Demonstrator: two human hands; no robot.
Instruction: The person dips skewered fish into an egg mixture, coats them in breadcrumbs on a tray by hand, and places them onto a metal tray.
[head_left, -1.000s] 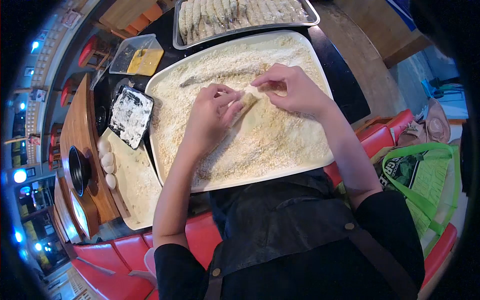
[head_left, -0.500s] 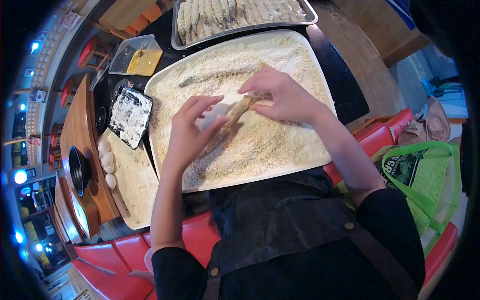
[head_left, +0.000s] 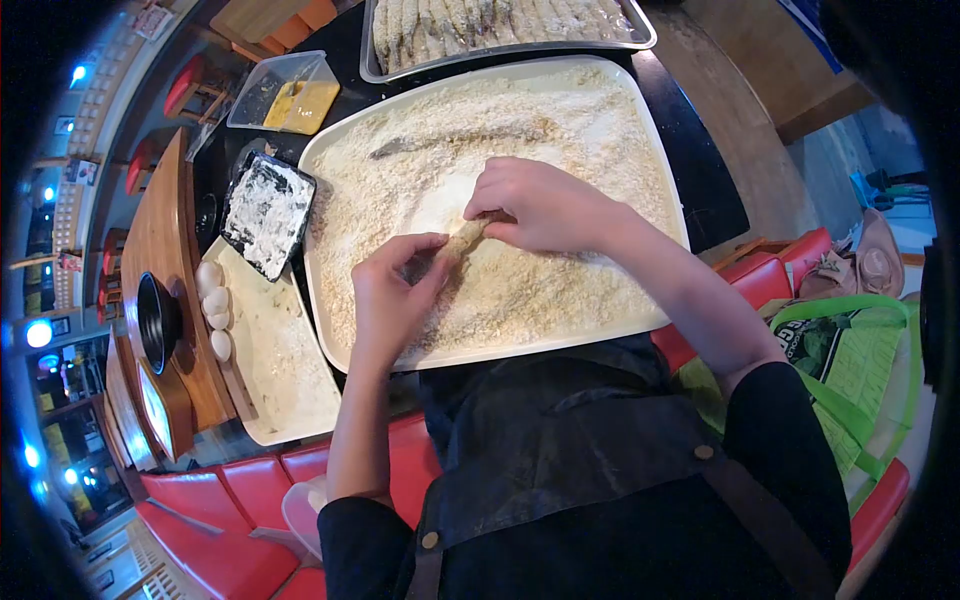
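Observation:
A crumb-coated shrimp (head_left: 466,240) is pinched between both of my hands over a large white tray (head_left: 672,190) of breadcrumbs (head_left: 570,290). My left hand (head_left: 395,290) grips its left end with thumb and forefinger. At the other end, the fingers of my right hand (head_left: 530,205) are curled round it, hiding part of it. Behind my hands, a second shrimp (head_left: 395,149) lies in the crumbs, its greyish end to the left and the rest partly covered.
Beyond the crumbs stands a metal tray (head_left: 640,38) with rows of coated shrimp. To the left are a clear tub (head_left: 245,105) of yellow liquid, a black tray (head_left: 265,215) of white flour, several eggs (head_left: 216,300), and a pale floury tray (head_left: 285,385).
My hands have moved closer together on the shrimp, and both have closed their fingers on it. The whole view has shifted slightly.

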